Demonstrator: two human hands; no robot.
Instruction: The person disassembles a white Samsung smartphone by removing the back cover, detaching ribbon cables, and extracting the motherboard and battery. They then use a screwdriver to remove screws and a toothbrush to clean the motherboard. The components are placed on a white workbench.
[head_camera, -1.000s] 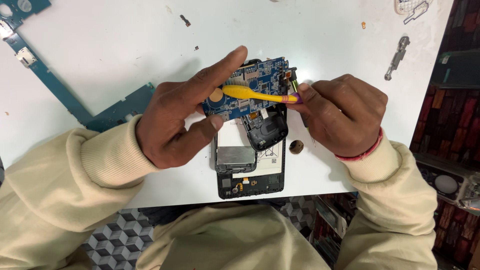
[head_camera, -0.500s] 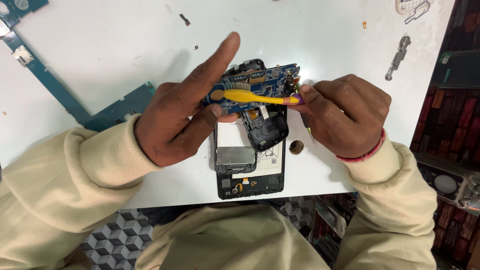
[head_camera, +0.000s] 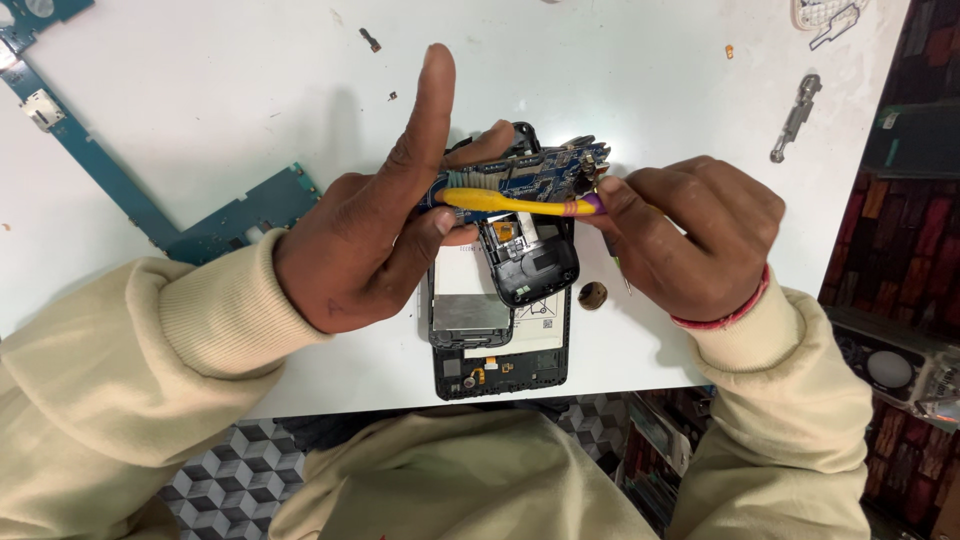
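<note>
Left hand (head_camera: 365, 250): thumb and lower fingers pinch the left end of the blue board (head_camera: 530, 175); the index finger points straight up, clear of it.
Right hand (head_camera: 690, 235): fingers clenched round the purple end of the yellow tool (head_camera: 505, 203), gripping it at the board's right edge.
Tool: lies flat across the board's lower edge, its tip reaching the left thumb.
Board: held up between both hands, tilted, above the open phone (head_camera: 500, 320).
Phone: on the counter (head_camera: 200, 100) under the hands, back off, a metal shield at its left, a black camera frame (head_camera: 530, 262) resting over its top half.
Coin cell (head_camera: 592, 295): small round brownish part on the counter, just right of the phone, beside the right hand.
Teal board (head_camera: 235, 220): long angled strip on the counter, left of the left hand, running to the top-left corner.
Metal part (head_camera: 797, 115): grey, far right of the counter, well apart from the hands.
Small bits: a dark screw (head_camera: 371, 40) near the top edge, an orange speck (head_camera: 730, 51) at upper right.
Sleeves (head_camera: 150, 350): cream, ribbed cuffs; a red band (head_camera: 730, 315) at the right wrist.
</note>
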